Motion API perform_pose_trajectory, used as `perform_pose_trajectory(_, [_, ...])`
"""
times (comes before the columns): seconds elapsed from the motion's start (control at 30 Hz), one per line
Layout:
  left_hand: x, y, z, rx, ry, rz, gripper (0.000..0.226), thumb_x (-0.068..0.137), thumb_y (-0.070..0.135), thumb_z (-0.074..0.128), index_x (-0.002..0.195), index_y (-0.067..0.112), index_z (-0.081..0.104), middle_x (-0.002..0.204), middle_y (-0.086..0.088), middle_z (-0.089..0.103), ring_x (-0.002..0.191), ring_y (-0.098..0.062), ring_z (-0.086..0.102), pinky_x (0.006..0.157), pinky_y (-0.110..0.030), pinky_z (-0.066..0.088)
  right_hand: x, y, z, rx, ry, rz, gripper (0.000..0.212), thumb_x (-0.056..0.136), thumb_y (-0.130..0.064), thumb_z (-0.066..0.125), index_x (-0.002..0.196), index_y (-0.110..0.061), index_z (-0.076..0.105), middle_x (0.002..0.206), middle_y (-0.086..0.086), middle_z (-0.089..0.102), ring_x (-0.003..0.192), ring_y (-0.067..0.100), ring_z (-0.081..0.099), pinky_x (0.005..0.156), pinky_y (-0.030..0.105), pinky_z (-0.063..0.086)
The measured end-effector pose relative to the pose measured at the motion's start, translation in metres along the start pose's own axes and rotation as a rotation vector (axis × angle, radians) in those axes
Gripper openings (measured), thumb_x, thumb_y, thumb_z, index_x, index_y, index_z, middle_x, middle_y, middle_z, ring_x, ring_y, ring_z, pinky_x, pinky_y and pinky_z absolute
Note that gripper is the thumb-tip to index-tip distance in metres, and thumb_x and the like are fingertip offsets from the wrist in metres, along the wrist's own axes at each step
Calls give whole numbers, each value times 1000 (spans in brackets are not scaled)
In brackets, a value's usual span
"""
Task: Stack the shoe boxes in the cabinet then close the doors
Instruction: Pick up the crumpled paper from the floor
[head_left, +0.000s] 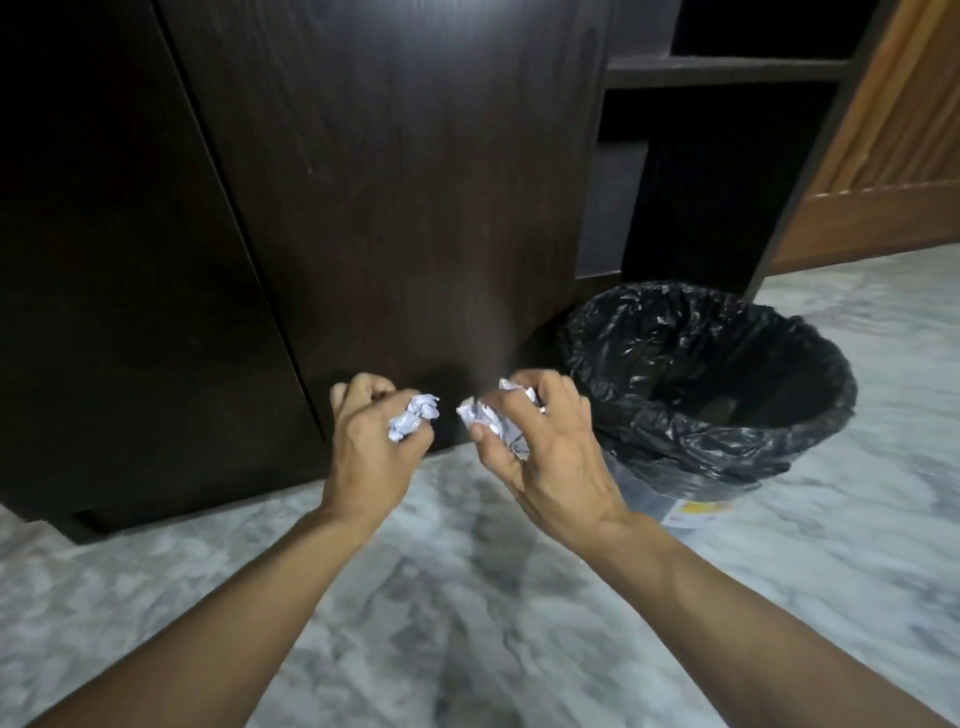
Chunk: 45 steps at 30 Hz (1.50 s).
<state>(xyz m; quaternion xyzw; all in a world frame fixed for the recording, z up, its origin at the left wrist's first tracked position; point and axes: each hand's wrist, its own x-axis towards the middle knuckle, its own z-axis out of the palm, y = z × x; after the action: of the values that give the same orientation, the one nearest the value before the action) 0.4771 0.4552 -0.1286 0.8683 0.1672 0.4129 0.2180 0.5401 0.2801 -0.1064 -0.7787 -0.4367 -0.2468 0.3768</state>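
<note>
Nearest the camera, two bare forearms reach out over a grey-and-white marbled stone floor (467, 597) that runs under both hands.

The left hand (371, 441) has its fingers curled round a small crumpled ball of white paper (414, 423), which pokes out on the thumb side of the grip. Just to its right, apart from it by a narrow gap, the right hand (545, 447) pinches a second crumpled wad of white paper (493, 421) between thumb and curled fingers; this wad looks larger and more ragged, with a corner showing above the knuckles. Both grips are clamped on paper, neither hand touching the other.

Right of and just beyond the right hand stands a round waste bin lined with a shiny black plastic bag (727, 431), its mouth open and dark inside; a bit of pale label shows at its base.

Directly behind both grips rises the dark brown wooden cabinet door (389, 182), shut flush, with a second dark door panel (104, 260) to the left of the left hand, a thin seam between them. No shoe boxes can be seen. Farther right, beyond the bin, dark open shelves (727, 73) show, and past them a light orange-brown wooden panel (893, 156).
</note>
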Motion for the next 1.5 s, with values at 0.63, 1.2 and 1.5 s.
perform_pose_trajectory(0.63, [50,199,104,-164,-647,13,86,74,47,78,146,19,40,146,-7,40,138,-25,34,112,-42,32,32,132,-165,-33,11,702,27,94,-20,49,117,-14,63,117,11,61,104,21,55,82,26,37])
perform_pose_trajectory(1.2, [-11,163,73,-51,-573,-19,103,84,70,47,155,8,4,162,-7,-13,149,-20,-15,121,-39,-6,-33,96,-157,-250,-183,654,56,87,-59,55,123,-17,61,155,12,35,150,21,10,115,40,24])
perform_pose_trajectory(1.5, [20,171,90,67,-744,-69,108,83,70,50,154,14,-8,160,-2,-24,148,-20,-20,118,-55,-6,-2,124,-157,-262,-179,778,58,77,-65,64,108,-16,69,130,16,59,133,31,43,97,43,46])
